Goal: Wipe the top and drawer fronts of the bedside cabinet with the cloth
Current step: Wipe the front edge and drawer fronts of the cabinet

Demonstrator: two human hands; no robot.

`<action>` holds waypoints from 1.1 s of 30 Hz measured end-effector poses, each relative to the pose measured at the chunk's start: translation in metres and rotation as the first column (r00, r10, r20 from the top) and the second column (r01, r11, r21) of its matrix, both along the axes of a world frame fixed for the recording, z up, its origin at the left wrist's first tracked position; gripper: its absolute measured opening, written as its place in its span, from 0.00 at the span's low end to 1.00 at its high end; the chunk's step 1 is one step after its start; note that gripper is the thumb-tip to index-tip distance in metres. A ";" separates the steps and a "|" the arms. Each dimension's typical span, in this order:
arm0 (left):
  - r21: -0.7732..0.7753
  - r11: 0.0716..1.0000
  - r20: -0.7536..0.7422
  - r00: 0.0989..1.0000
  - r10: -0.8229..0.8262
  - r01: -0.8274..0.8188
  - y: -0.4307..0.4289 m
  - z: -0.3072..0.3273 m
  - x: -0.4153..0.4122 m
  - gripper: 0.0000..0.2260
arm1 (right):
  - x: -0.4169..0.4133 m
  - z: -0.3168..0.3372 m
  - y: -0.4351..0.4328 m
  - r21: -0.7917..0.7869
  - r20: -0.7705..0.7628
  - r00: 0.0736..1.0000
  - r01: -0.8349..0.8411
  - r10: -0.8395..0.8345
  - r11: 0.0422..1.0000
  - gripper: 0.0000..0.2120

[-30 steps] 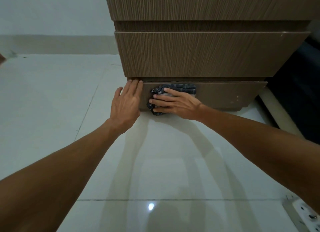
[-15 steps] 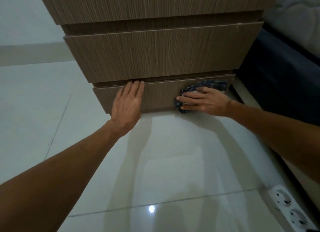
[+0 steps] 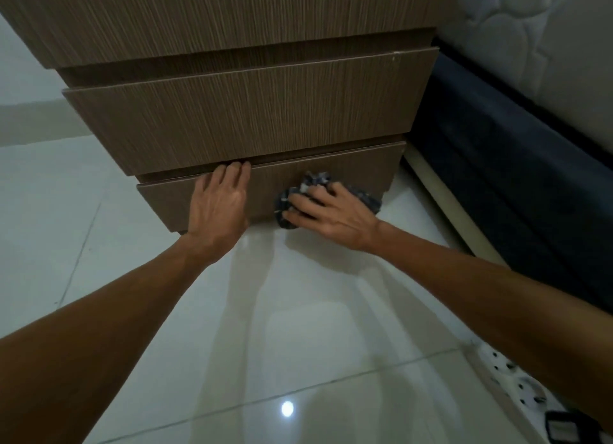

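Underfoot, the glossy white tiled floor (image 3: 298, 327) fills most of the view, with a dark bed base (image 3: 497, 164) and quilted mattress (image 3: 530, 45) at right. Against them stands the wood-grain bedside cabinet (image 3: 232, 22); its middle drawer front (image 3: 252, 118) overhangs the bottom drawer front (image 3: 358, 168). The left hand (image 3: 219, 208) lies flat and unclenched on that bottom front, fingertips at its top edge. The right hand (image 3: 328, 214) presses a crumpled dark checked cloth (image 3: 315, 184) against the same front, fingers spread over it. A white power strip (image 3: 510, 377) lies at lower right.
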State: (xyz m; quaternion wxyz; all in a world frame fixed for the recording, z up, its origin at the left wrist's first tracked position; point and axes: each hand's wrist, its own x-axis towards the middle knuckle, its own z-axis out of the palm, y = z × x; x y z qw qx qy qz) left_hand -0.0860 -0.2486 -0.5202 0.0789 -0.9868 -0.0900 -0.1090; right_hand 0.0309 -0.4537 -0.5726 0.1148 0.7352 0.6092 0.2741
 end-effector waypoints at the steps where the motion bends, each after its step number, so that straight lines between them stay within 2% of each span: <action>1: 0.001 1.000 -0.004 1.000 -0.010 0.010 -0.002 0.002 0.001 0.39 | 0.000 0.001 0.014 -0.004 0.002 1.000 -0.021 0.021 1.000 0.21; 4: 0.008 1.000 -0.005 1.000 -0.020 0.020 -0.005 0.006 0.004 0.38 | 0.007 0.005 0.032 -0.071 0.006 1.000 0.005 -0.004 0.997 0.20; 8: 0.012 1.000 0.001 1.000 -0.024 0.024 -0.004 0.004 0.006 0.37 | 0.024 0.006 0.007 -0.178 0.013 0.998 0.065 -0.063 0.982 0.23; 12: 0.002 1.000 0.025 1.000 -0.007 0.007 -0.006 0.000 0.008 0.37 | 0.044 0.003 -0.042 -0.112 -0.085 0.974 0.200 -0.210 0.973 0.20; 14: 0.000 1.000 0.021 1.000 0.000 0.000 -0.007 0.000 0.009 0.37 | 0.051 0.002 -0.063 -0.016 -0.224 0.904 0.371 -0.365 0.928 0.20; 15: -0.002 1.000 0.019 1.000 0.002 -0.002 -0.008 0.000 0.009 0.37 | 0.050 0.000 -0.072 0.031 -0.317 0.835 0.483 -0.450 0.875 0.21; 17: -0.007 1.000 0.020 1.000 0.003 -0.003 -0.010 0.001 0.011 0.36 | 0.042 -0.003 -0.080 0.151 -0.533 0.659 0.691 -0.530 0.707 0.21; 18: -0.008 1.000 0.020 1.000 0.003 -0.003 -0.011 0.002 0.012 0.35 | 0.036 -0.005 -0.078 0.225 -0.643 0.576 0.772 -0.505 0.594 0.21; 20: -0.014 1.000 0.015 1.000 0.005 -0.005 -0.013 0.004 0.013 0.34 | 0.019 -0.005 -0.067 0.323 -0.843 0.430 0.885 -0.322 0.337 0.24; 22: -0.024 1.000 0.003 1.000 0.009 -0.009 -0.015 0.006 0.014 0.33 | 0.003 -0.006 -0.050 0.251 -0.967 0.253 0.960 -0.003 0.121 0.25; 23: -0.024 1.000 -0.004 1.000 0.011 -0.011 -0.015 0.007 0.015 0.32 | -0.004 -0.007 -0.040 0.178 -0.971 0.166 0.983 0.174 0.051 0.23; 25: -0.014 1.000 -0.014 1.000 0.017 -0.017 -0.016 0.009 0.015 0.32 | -0.014 -0.007 -0.015 0.043 -0.883 0.051 0.999 0.467 -0.026 0.22; 26: -0.012 1.000 -0.019 1.000 0.018 -0.018 -0.016 0.010 0.015 0.32 | -0.016 -0.006 -0.003 -0.017 -0.806 0.022 0.998 0.592 -0.060 0.22; 28: -0.017 1.000 -0.029 0.999 0.019 -0.019 -0.017 0.012 0.015 0.32 | -0.014 0.001 0.019 -0.138 -0.613 0.019 0.982 0.790 -0.130 0.26; 31: -0.025 0.999 -0.030 0.999 0.022 -0.023 -0.018 0.012 0.015 0.30 | -0.006 0.016 0.035 -0.270 -0.352 0.053 0.950 0.934 -0.155 0.29; 33: -0.027 0.999 -0.016 0.999 0.028 -0.029 -0.019 0.011 0.015 0.30 | 0.001 0.026 0.038 -0.296 -0.331 0.051 0.943 0.942 -0.155 0.27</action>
